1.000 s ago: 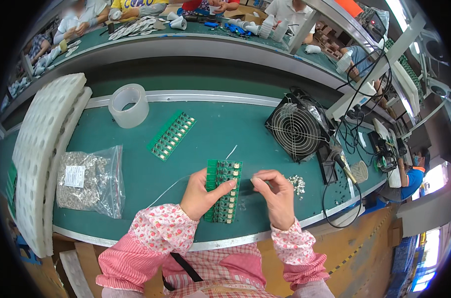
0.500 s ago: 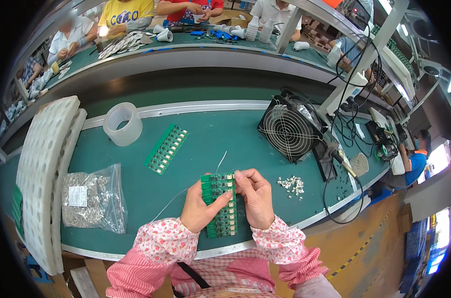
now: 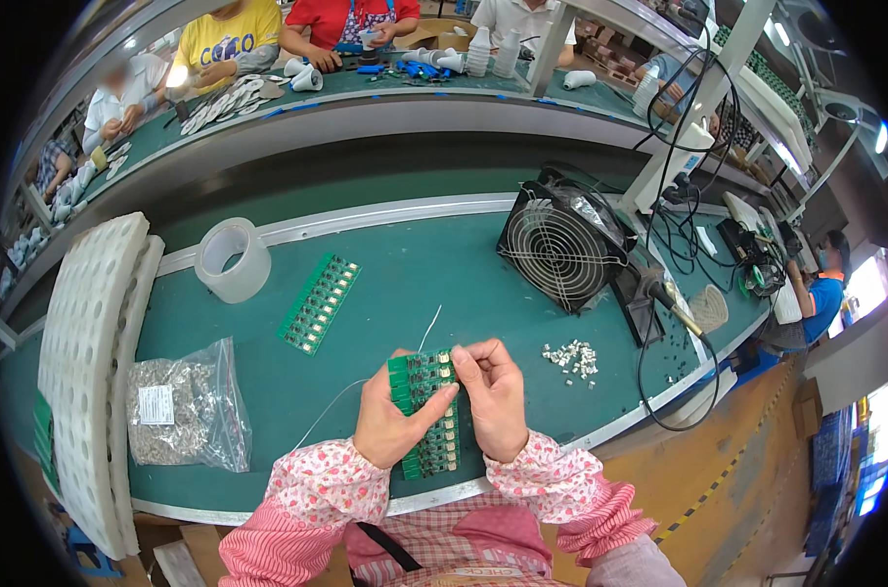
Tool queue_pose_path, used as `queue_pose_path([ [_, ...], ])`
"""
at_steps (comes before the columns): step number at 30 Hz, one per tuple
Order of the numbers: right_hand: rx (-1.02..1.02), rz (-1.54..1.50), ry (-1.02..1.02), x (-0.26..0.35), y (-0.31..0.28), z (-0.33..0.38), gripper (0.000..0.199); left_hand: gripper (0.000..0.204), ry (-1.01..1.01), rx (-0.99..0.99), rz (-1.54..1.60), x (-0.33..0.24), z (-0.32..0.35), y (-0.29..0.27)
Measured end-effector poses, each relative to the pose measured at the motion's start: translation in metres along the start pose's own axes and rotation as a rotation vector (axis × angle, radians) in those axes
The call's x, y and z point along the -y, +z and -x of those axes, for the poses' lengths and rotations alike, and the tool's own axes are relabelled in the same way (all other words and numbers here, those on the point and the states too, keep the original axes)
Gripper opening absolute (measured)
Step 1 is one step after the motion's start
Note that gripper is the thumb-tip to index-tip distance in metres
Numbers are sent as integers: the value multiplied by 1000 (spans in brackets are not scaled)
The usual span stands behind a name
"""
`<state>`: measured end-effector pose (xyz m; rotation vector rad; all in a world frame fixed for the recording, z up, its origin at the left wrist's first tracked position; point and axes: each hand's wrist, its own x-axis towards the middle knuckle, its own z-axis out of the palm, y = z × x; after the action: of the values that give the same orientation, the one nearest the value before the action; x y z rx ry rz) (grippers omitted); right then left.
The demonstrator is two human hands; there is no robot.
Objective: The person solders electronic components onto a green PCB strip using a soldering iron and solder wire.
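A green circuit-board strip [image 3: 426, 411] is held above the green surface [image 3: 385, 284], its long axis running away from the person. The left hand [image 3: 393, 423] closes its grip on the strip's left edge; the right hand [image 3: 493, 396] pinches at its top right corner. A pile of small white parts [image 3: 571, 358] lies right of the strip, nearer the right hand.

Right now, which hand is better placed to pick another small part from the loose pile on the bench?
The right hand: the pile of small metal parts lies just to its right, while the left hand supports the green circuit board strip.
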<state>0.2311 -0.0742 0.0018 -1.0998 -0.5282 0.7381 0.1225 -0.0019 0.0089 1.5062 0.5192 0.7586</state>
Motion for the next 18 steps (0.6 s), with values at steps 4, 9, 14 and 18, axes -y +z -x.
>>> queue_pose_path([
  [4,-1,6,-36,-5,0,0,16,20,29,-5,-31,0,0,1],
  [9,16,-16,-42,-7,-1,1,17,20,39,15,-99,-2,0,-1],
  [14,11,-32,-16,-8,-1,2,17,21,25,24,-102,-1,-1,-1],
  [18,-33,-41,-18,-7,-4,0,18,20,-18,15,-48,1,-2,4],
])
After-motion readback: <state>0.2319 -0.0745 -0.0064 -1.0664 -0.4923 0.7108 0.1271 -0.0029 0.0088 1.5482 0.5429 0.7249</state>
